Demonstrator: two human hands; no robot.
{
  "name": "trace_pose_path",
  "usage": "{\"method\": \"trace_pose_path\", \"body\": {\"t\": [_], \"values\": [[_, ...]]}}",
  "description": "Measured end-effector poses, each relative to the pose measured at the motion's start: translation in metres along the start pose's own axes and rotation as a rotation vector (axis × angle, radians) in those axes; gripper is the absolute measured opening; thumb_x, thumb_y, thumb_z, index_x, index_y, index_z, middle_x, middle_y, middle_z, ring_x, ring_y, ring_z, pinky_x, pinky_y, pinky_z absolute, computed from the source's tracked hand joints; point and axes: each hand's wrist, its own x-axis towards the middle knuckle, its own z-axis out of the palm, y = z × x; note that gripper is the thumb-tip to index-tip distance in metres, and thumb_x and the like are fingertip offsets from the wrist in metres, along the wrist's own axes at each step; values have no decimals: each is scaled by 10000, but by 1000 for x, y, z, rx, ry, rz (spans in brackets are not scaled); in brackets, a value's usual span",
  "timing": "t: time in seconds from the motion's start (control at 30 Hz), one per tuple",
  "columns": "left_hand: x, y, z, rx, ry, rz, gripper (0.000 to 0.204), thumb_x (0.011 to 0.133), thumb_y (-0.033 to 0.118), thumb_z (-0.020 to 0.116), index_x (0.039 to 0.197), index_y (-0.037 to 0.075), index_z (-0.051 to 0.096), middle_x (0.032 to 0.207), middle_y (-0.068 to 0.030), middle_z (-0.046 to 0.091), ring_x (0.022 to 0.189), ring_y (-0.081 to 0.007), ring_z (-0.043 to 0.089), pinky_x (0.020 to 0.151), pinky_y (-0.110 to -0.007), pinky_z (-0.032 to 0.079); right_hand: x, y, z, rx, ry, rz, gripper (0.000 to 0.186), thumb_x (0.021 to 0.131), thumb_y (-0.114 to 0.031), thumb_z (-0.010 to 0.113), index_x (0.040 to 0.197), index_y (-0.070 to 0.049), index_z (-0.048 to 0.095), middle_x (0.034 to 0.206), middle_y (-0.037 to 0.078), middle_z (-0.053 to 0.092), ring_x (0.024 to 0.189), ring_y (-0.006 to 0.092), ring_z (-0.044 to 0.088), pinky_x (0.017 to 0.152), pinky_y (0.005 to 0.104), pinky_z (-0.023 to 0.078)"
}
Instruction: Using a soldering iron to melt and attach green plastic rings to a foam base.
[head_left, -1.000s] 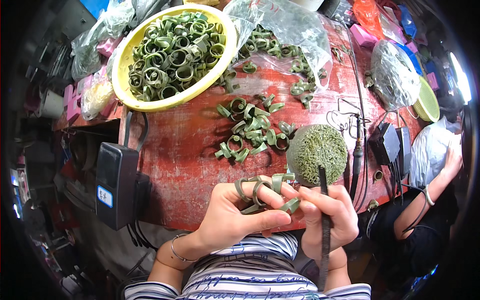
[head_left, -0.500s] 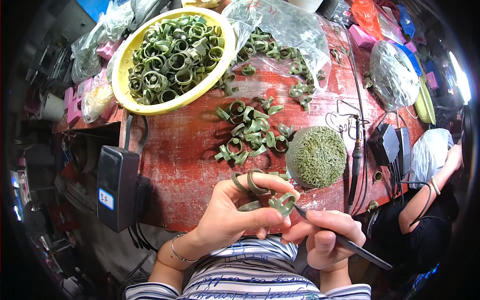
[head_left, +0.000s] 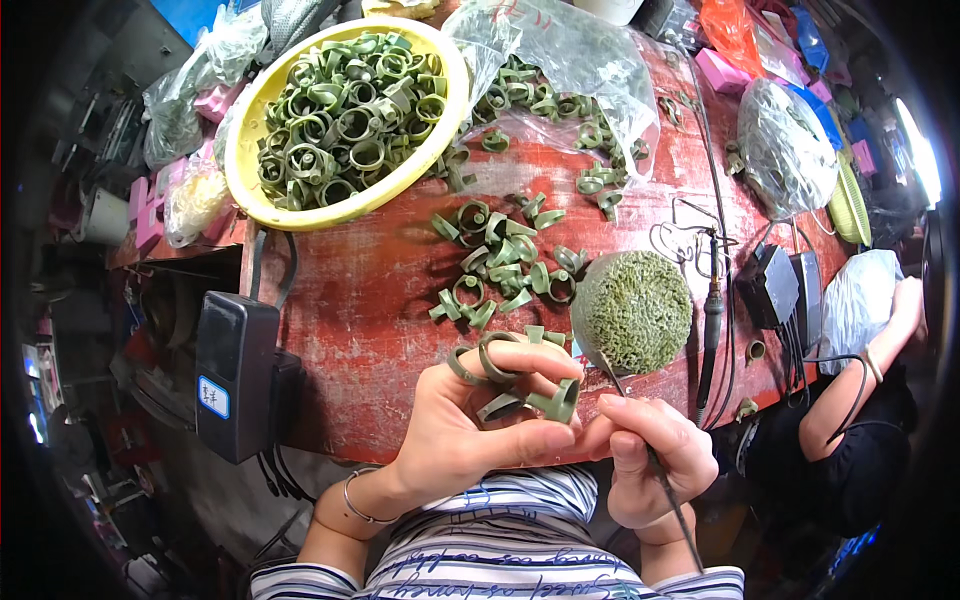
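Observation:
My left hand [head_left: 462, 425] pinches a green ring [head_left: 562, 402] between thumb and fingers, with its wide face toward my right hand. More green rings [head_left: 498, 358] are looped over or tucked among the left fingers. My right hand [head_left: 660, 450] is closed on a slim dark metal carving tool [head_left: 668, 490]. Its tip points up toward the round block, apart from the held ring, and its handle slopes down past my wrist. Beyond my hands lies a loose pile of green rings [head_left: 505, 250] on the red table [head_left: 350, 330].
A round block with a crumbly green top [head_left: 640, 312] stands right of the pile. Behind are a yellow basin [head_left: 240, 165] of rings and a clear plastic bag [head_left: 570, 50]. At right lie a corded pen tool [head_left: 712, 320] and black boxes [head_left: 775, 290], near another person's arm [head_left: 850, 390].
The carving tool's tip has come away from the held ring and swung upward, its handle steeper. My left fingers have turned the ring, and the left hand's rings sit slightly differently.

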Motion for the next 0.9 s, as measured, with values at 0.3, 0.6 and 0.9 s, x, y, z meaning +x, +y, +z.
{"method": "trace_pose_path", "body": {"t": [0.3,0.6,0.9], "values": [[-2,-1,-19,-352,242,-33,150,839,-21,486,951,-26,585,887,-135,612,755,-169,612,493,-200,450,33,44,17,-343,16,-21,241,739,24,631,971,-40,622,754,104,563,632,223,558,552,290,452],[-3,-4,-19,-238,315,-31,104,820,20,603,920,-5,617,771,-92,622,634,-133,596,470,-196,432,52,57,38,-917,-155,-84,195,641,-18,574,836,-11,569,778,115,485,766,264,501,577,337,444],[2,-8,-14,-104,368,4,92,797,43,632,869,8,585,754,-102,585,618,-132,547,452,-199,398,48,58,36,-922,-285,-111,193,676,-30,606,864,-72,596,801,86,498,780,258,489,641,329,449]]}}
